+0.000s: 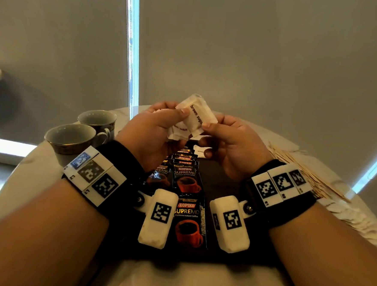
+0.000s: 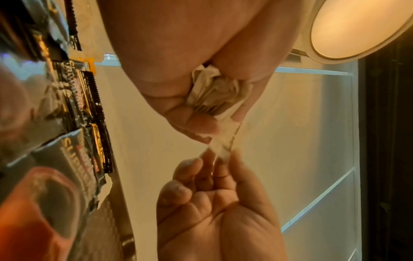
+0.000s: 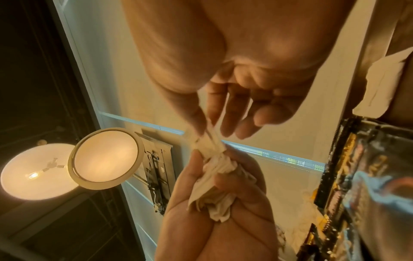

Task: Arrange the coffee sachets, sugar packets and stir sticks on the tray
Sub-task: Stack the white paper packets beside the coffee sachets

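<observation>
Coffee sachets (image 1: 186, 180) line the tray (image 1: 222, 185) beneath both hands' grips pinching sugar packets (image 1: 195, 116), cups (image 1: 71, 139) left.

Crumpled matt paper sugar packets (image 1: 195, 115), glossy foil coffee sachets (image 1: 187, 221), pale wooden stir sticks (image 1: 303, 171), glazed ceramic cups (image 1: 71, 139)

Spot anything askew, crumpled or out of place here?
Yes. The left hand holds a crumpled bunch of sugar packets in its grip while the right hand pinches one brown sugar packet. The stir sticks lie in a loose heap on the table, off the tray. The coffee sachets are lined up neatly.
</observation>
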{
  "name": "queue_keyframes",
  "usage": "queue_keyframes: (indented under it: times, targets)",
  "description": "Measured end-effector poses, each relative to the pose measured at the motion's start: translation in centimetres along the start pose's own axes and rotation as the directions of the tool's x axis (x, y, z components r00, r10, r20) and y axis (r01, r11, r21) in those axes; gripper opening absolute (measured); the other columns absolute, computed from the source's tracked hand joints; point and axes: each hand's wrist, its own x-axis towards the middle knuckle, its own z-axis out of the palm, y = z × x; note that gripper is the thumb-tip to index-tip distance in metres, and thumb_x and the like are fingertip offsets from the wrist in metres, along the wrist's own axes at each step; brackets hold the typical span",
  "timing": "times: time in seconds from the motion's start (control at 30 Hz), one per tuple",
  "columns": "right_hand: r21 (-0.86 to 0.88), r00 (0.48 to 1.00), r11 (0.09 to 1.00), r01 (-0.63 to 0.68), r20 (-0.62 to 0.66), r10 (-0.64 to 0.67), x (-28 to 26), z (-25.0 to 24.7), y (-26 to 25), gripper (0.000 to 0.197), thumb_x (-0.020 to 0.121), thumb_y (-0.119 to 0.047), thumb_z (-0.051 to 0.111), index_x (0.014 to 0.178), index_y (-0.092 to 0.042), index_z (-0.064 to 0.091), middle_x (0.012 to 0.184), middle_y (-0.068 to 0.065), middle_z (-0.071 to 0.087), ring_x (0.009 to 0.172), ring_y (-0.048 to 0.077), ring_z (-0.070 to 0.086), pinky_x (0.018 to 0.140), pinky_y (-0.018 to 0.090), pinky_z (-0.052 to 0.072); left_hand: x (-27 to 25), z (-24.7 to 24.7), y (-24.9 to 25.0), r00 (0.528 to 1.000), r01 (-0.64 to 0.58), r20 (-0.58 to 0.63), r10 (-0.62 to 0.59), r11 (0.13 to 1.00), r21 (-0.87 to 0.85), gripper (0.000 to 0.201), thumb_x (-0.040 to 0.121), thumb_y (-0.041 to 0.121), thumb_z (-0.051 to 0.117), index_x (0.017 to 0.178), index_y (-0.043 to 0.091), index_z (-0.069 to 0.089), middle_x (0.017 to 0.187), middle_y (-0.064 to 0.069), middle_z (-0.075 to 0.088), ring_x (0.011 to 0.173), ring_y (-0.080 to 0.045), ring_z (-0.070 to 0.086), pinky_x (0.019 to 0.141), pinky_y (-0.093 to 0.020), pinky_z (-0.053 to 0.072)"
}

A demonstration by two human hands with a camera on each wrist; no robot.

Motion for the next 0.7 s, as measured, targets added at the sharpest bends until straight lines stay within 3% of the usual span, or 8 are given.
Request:
queue_keyframes:
  times: [0.13,0.27,0.3,0.4,0.5,0.6,0.7]
  targets:
    - [0.058,0.997,0.998,0.013,-0.081,-0.009,0.29,0.07,0.12,0.005,0.096,-0.003,0.057,0.099,-0.007,0.055,0.084,0.010,0.073,0.072,0.024,0.068,0.049,0.026,0.048,0.14,0.05,-0.32,1.000,0.019,0.020,-0.019,0.999,0.028,0.007,0.094,0.013,0.064,0.100,0.016,0.063,0.089,-0.008,0.069,0.071,-0.019,0.065,0.051,-0.024,0.050]
    - [0.055,0.995,0.998,0.035,-0.092,-0.030,0.23,0.03,0.12,0.006,0.098,-0.003,0.053,0.101,-0.008,0.055,0.079,0.009,0.073,0.062,0.020,0.065,0.045,0.024,0.044,0.17,-0.07,-0.37,0.999,-0.005,0.035,0.002,0.998,0.057,0.034,0.075,0.026,0.075,0.105,0.016,0.067,0.092,-0.008,0.071,0.073,-0.019,0.065,0.053,-0.025,0.049]
    - [0.045,0.995,0.998,0.042,-0.093,-0.038,0.23,0.01,0.12,0.006,0.098,-0.003,0.053,0.101,-0.008,0.055,0.078,0.009,0.072,0.059,0.018,0.063,0.045,0.024,0.042,0.22,-0.05,-0.37,0.999,-0.020,0.027,0.018,0.997,0.071,0.033,0.076,0.025,0.076,0.106,0.016,0.067,0.092,-0.008,0.072,0.074,-0.020,0.065,0.053,-0.026,0.048]
    - [0.062,0.996,0.997,0.050,-0.077,-0.046,0.22,-0.03,0.13,0.007,0.096,-0.002,0.055,0.100,-0.008,0.056,0.077,0.009,0.070,0.056,0.016,0.060,0.044,0.023,0.040,0.40,-0.01,-0.40,0.999,-0.031,-0.014,0.032,0.998,0.061,0.006,0.091,0.016,0.070,0.094,0.018,0.066,0.081,-0.004,0.073,0.070,-0.020,0.065,0.050,-0.025,0.048]
    - [0.068,0.998,0.996,0.055,-0.039,-0.052,0.27,-0.03,0.26,0.013,0.093,0.002,0.059,0.105,-0.004,0.058,0.082,0.010,0.071,0.060,0.016,0.062,0.047,0.023,0.044,0.55,-0.04,-0.54,0.998,-0.032,-0.058,0.034,0.999,0.034,0.004,0.095,0.018,0.067,0.094,0.017,0.063,0.090,-0.008,0.073,0.075,-0.023,0.066,0.049,-0.026,0.049]
    - [0.034,0.998,0.998,0.050,-0.029,-0.049,0.47,-0.13,0.52,0.029,0.091,0.005,0.060,0.120,0.008,0.057,0.089,0.012,0.072,0.062,0.016,0.063,0.048,0.023,0.045,0.60,-0.06,-0.58,0.996,-0.029,-0.078,0.031,0.999,0.029,0.011,0.096,0.024,0.067,0.100,0.014,0.063,0.106,-0.016,0.072,0.085,-0.027,0.066,0.051,-0.027,0.050]
    - [0.027,0.998,0.998,0.048,-0.051,-0.046,0.70,-0.49,0.61,0.032,0.093,0.003,0.059,0.124,0.010,0.056,0.096,0.017,0.071,0.062,0.016,0.061,0.047,0.023,0.044,0.62,0.03,-0.61,0.997,-0.014,-0.079,0.016,1.000,0.028,0.012,0.098,0.026,0.065,0.101,0.014,0.064,0.103,-0.014,0.074,0.083,-0.025,0.068,0.051,-0.026,0.051]
